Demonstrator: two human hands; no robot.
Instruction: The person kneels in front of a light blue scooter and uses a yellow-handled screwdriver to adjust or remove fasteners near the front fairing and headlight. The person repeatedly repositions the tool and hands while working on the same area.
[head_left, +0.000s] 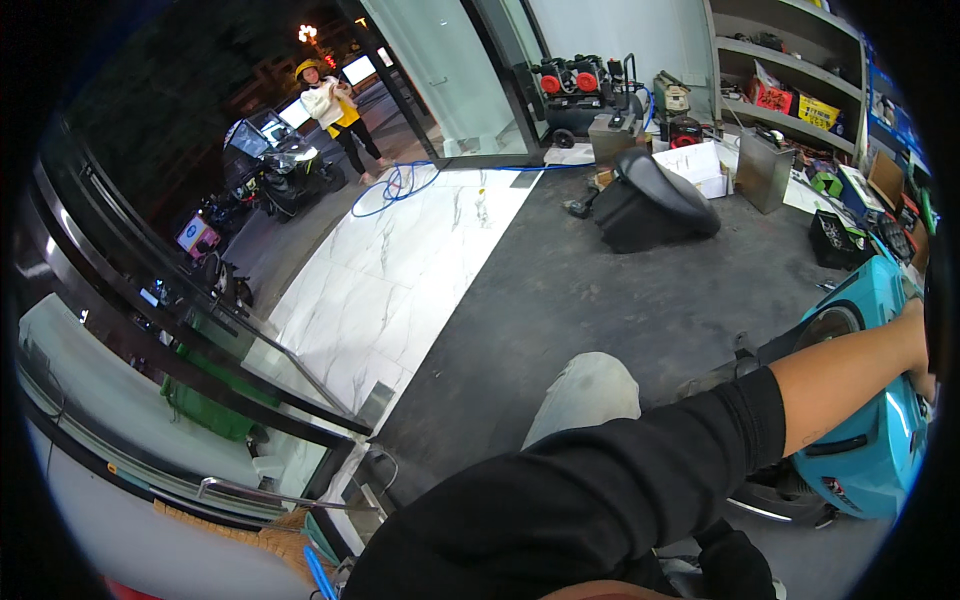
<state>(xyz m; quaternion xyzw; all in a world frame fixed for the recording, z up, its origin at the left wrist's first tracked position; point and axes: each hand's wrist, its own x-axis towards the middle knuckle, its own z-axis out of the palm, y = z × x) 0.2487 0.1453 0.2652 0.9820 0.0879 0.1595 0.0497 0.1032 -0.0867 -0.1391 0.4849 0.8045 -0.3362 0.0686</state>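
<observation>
My left arm, in a black sleeve pushed up to the elbow, stretches across the view to the right. My left hand is at the right rim, against a turquoise scooter. Its fingers are mostly cut off by the dark edge, so their grip cannot be made out. The scooter shows turquoise body panels, a round dark part and a wheel low down. My right hand is not visible. My knee in pale trousers shows beyond the sleeve.
A black scooter seat lies on the dark floor, near a metal box. An air compressor and shelves stand behind. A blue hose crosses the white tiles. Outside the glass door, a person in a yellow helmet stands beside a parked scooter.
</observation>
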